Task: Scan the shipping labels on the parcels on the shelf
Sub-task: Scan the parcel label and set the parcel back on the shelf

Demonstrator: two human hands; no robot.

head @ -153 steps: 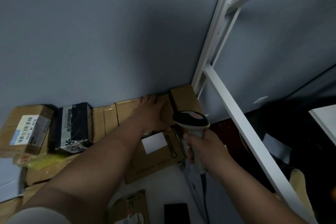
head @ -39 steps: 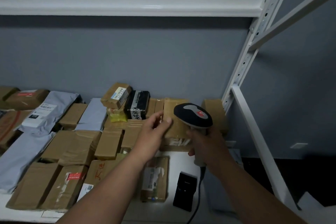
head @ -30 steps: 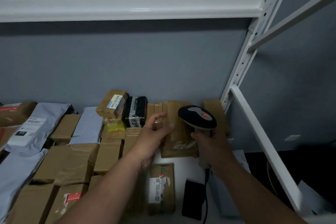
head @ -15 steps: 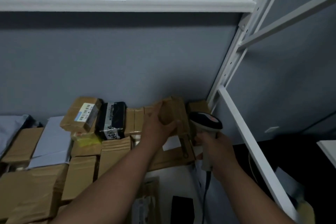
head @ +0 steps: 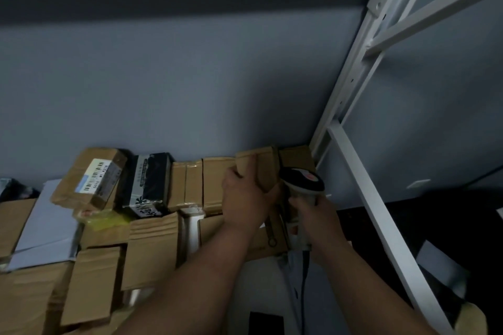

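Observation:
Many brown cardboard parcels crowd the shelf. My left hand [head: 246, 198] grips a small brown parcel [head: 262, 168] at the back right and holds it tilted up on edge. My right hand [head: 313, 219] holds the grey barcode scanner [head: 303, 185] by its handle, its head with a red patch just right of that parcel. Below them lies a flat cardboard box [head: 261, 239], its label hidden by my left hand. At the back left a brown parcel with a barcode label [head: 92, 179] leans on others.
A black parcel [head: 147, 185] stands beside the labelled one, with a grey mailer bag [head: 46, 228] at the left. The white shelf upright [head: 351, 76] and side rail [head: 381, 215] close off the right. A black flat item [head: 265, 322] lies near the front edge.
My view has shifted slightly right and down. My left hand has tipped the small parcel up further, and the scanner head has moved close beside it.

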